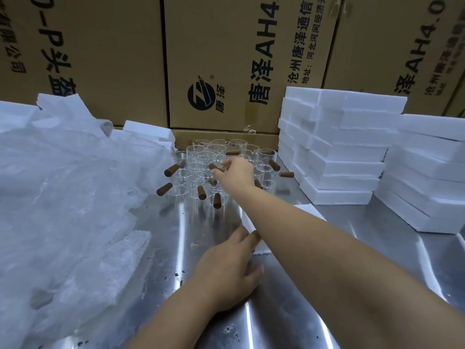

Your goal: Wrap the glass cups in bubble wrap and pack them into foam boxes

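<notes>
Several clear glass cups (198,157) with brown wooden handles stand clustered at the back of the steel table (289,311). My right hand (237,173) reaches across into the cluster, fingers closed on one cup's brown handle (214,167). My left hand (227,268) rests flat on the table, fingers spread, its fingertips touching a white foam piece (310,210) that lies mostly hidden under my right forearm. A big heap of bubble wrap (65,197) covers the table's left side.
Two stacks of white foam boxes (339,147) (427,172) stand at the right. More foam (148,132) lies behind the bubble wrap. Large cardboard cartons (226,59) wall off the back.
</notes>
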